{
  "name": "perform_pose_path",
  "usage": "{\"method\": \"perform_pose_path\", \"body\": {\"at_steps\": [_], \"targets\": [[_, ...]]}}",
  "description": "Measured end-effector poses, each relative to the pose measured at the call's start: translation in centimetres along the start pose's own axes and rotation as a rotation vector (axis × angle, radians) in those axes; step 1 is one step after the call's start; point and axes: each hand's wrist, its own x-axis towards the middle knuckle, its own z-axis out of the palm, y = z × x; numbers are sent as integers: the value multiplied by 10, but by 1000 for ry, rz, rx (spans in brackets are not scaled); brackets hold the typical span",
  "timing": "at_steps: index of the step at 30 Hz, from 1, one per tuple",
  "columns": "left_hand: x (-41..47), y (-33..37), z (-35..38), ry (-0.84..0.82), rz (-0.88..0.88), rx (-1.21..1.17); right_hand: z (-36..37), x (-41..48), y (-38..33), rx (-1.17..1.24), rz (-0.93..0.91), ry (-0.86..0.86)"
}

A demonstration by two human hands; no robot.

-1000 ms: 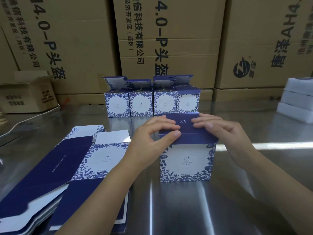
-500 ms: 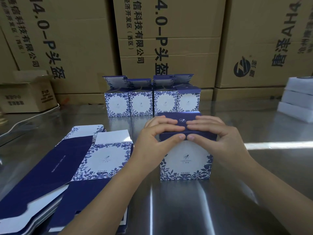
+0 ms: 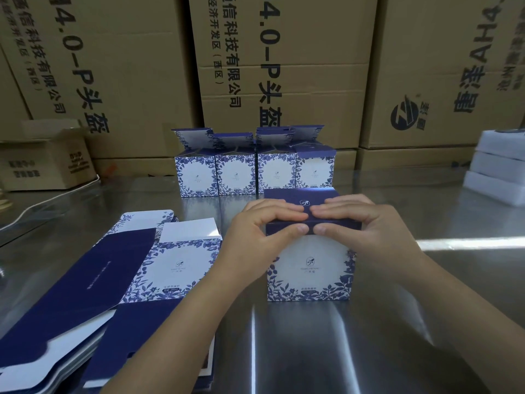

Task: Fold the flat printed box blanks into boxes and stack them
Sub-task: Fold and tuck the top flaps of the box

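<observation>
A blue-and-white floral box [image 3: 311, 268] stands upright on the steel table, its dark blue lid folded down. My left hand [image 3: 261, 231] and my right hand [image 3: 366, 226] both pinch the lid's front edge, fingers on top and thumbs under the fold, fingertips almost meeting in the middle. A pile of flat printed blanks [image 3: 119, 282] lies to the left of the box. Behind it stands a row of several folded boxes [image 3: 254, 173] with their top flaps up.
Big brown cartons [image 3: 278, 66] wall off the back of the table. A small open carton [image 3: 45, 157] sits at the far left. White foam blocks [image 3: 500, 169] are stacked at the right edge. The shiny table [image 3: 326, 351] reflects light in front.
The lid flap, held half up a second ago, has been folded down onto the box. Both hands have slid together along its front edge until the fingertips nearly touch.
</observation>
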Motion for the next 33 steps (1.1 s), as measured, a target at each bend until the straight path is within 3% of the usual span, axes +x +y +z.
{"method": "perform_pose_path", "body": {"at_steps": [8,17,24,33], "targets": [[4,-5,-6,-32,-9,-19,-11,3,1,113,91,-93],[3,-9,-1,29,10,-26,-7,2,1,78,33,-33],[5,-11,-11,-40,-20,-28,-18,7,0,122,63,-106],[5,-10,-17,-36,-55,-99,-25,6,0,192,77,-81]]}}
